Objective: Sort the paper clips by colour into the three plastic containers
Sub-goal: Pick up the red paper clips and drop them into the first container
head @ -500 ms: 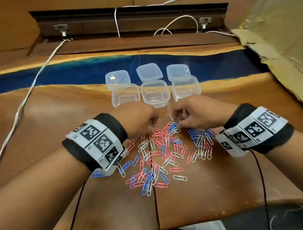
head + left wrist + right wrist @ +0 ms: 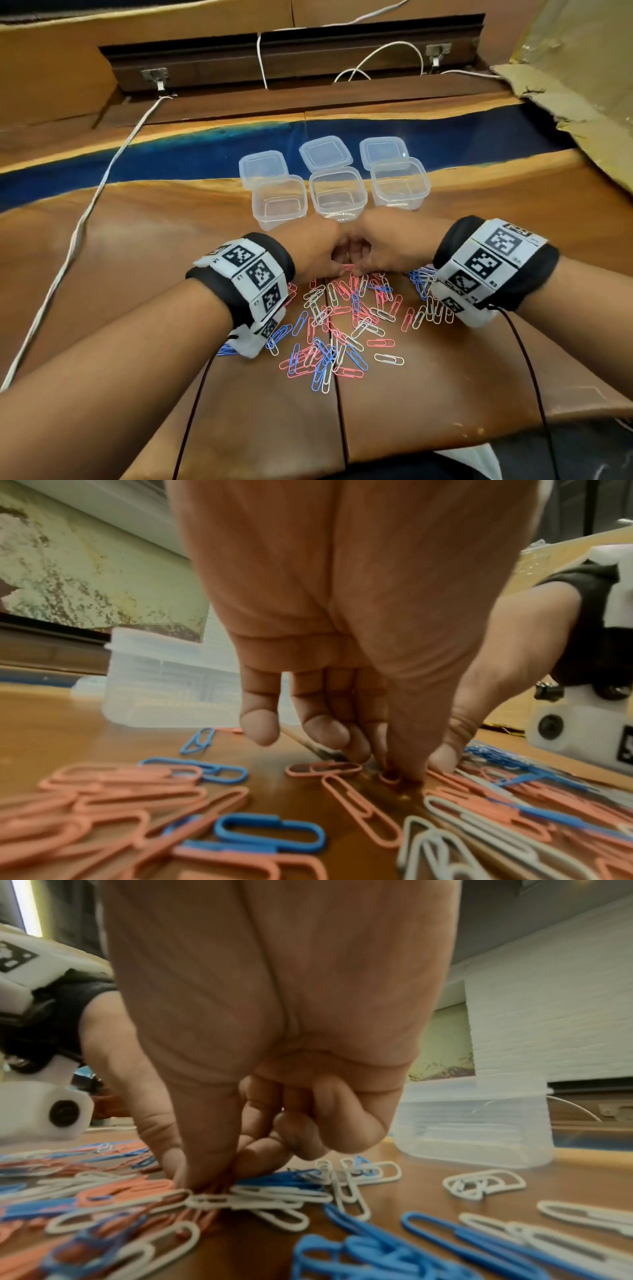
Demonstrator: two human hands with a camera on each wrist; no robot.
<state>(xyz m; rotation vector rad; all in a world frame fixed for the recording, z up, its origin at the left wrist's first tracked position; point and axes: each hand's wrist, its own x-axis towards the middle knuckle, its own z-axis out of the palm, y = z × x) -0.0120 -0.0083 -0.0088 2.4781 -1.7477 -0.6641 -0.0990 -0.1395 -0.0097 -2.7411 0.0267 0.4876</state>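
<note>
A loose pile of pink, blue and white paper clips (image 2: 342,325) lies on the wooden table (image 2: 137,257). Behind it stand three clear, empty plastic containers: left (image 2: 279,202), middle (image 2: 337,195) and right (image 2: 399,183). Both hands meet at the pile's far edge. My left hand (image 2: 337,270) points down, thumb and fingers pinching a pink clip (image 2: 390,777) against the table. My right hand (image 2: 359,270) has curled fingers, and its thumb and forefinger pinch pink clip wire (image 2: 212,1187) just behind a white clip (image 2: 209,1202).
Three clear lids (image 2: 325,152) lie just behind the containers on a blue resin strip (image 2: 171,154). A white cable (image 2: 85,222) runs down the table's left side. Torn cardboard (image 2: 582,102) covers the back right corner. A dark recess (image 2: 291,65) with cables lines the back.
The two hands have closed the gap between them and now touch at the far edge of the pile. The containers have not moved.
</note>
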